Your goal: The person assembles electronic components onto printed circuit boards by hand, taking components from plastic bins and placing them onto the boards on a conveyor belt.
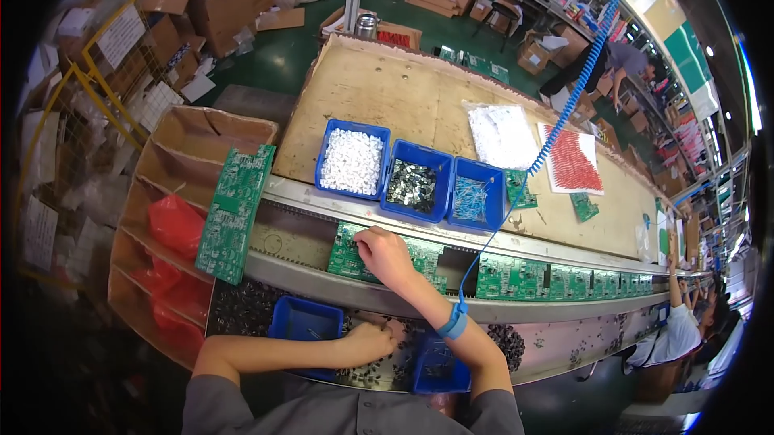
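My right hand (383, 254), with a blue strap (453, 320) at its wrist, is over a green circuit board (343, 256) in the rail. Its fingers are drawn together close to the board's surface; whatever they hold is too small to see. Nearer to me, my left hand (367, 345) rests low among small black components (372, 372) scattered on a metal ledge. The left fingers are curled together, and any part in them is hidden. That hand lies between a blue bin (302, 318) and another blue bin (442, 366), both with a few thin parts inside.
Beyond the rail stand blue bins of white parts (351, 162), dark parts (413, 185) and blue parts (470, 197). A large green board (234, 213) leans at the left beside a cardboard divider box (137, 217). A coiled blue cord (576, 104) hangs across. More boards (568, 282) line the rail.
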The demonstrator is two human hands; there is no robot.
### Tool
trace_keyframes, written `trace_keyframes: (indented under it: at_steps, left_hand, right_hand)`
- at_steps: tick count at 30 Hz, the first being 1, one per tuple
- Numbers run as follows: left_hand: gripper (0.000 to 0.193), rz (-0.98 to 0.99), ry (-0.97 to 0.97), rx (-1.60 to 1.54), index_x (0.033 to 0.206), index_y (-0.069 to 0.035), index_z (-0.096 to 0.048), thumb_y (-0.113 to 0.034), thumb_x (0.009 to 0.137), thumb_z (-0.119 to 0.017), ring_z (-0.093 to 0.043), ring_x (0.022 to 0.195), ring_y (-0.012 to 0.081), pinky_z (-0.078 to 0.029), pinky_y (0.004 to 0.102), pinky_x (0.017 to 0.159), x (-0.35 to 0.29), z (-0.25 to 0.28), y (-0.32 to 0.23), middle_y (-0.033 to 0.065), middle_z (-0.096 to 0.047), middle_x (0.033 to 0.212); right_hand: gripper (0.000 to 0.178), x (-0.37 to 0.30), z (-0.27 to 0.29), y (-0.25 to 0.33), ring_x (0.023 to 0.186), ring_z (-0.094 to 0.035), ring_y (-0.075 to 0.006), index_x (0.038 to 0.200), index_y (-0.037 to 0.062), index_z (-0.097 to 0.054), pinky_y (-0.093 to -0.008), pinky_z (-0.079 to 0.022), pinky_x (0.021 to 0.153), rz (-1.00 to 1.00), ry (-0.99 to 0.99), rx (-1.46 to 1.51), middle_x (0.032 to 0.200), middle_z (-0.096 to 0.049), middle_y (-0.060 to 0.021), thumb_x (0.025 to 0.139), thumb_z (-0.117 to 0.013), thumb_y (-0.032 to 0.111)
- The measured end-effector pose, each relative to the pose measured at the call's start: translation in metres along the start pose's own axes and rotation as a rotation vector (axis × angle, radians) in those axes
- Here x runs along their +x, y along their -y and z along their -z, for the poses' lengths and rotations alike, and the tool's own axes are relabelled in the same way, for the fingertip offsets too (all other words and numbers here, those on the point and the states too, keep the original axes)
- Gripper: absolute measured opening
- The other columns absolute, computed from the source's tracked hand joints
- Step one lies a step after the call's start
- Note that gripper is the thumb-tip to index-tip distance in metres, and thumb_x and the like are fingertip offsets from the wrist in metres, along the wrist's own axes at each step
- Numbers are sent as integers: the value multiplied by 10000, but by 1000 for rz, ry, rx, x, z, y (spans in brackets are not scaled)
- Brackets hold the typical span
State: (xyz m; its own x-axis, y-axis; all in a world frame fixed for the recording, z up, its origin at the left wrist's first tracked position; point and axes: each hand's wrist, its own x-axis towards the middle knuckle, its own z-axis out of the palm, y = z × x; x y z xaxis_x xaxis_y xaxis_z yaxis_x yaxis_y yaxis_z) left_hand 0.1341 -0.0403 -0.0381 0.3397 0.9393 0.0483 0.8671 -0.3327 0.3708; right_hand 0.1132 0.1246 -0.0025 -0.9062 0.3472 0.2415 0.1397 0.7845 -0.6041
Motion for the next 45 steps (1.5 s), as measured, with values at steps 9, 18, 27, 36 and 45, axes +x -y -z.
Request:
trace_keyframes:
  at_steps: [9,18,27,36,45]
  left_hand:
    - [149,-8,147,-73,773,14,-628,-89,668,-607,-659,700,289,-534,367,575,1,12,2,167,-635,813]
    - [66,-33,-7,-40,694,-52,-653,-98,658,-620,-653,741,267,-522,365,622,1,25,-2,123,-638,754]
    - [127,-47,100,-127,797,-13,-603,-106,714,-581,-645,765,299,-533,389,639,-2,32,-2,145,-607,780]
    - [117,6,124,-225,809,-7,-589,-98,739,-566,-652,780,318,-534,407,644,-3,33,-2,156,-621,797]
    - [117,-14,130,-144,815,-31,-594,-117,742,-563,-658,726,296,-526,390,598,-3,34,-3,129,-626,734]
  right_hand:
    - [114,-2,1,-4,697,-629,-329,843,37,-685,-403,-515,636,-30,-5,66,793,-647,-140,753,-615,33]
    - [117,0,3,-1,730,-632,-337,836,46,-688,-413,-521,659,-65,15,63,810,-653,-137,747,-613,42]
    - [136,-1,3,-6,731,-638,-345,851,44,-697,-419,-524,671,-82,72,75,797,-660,-172,743,-615,43]
    - [114,3,2,-5,669,-639,-344,820,31,-679,-422,-523,641,-116,30,114,718,-654,-172,731,-610,37]
    - [106,4,2,-3,661,-638,-336,808,38,-678,-420,-522,631,-97,55,60,714,-655,-164,726,-611,41]
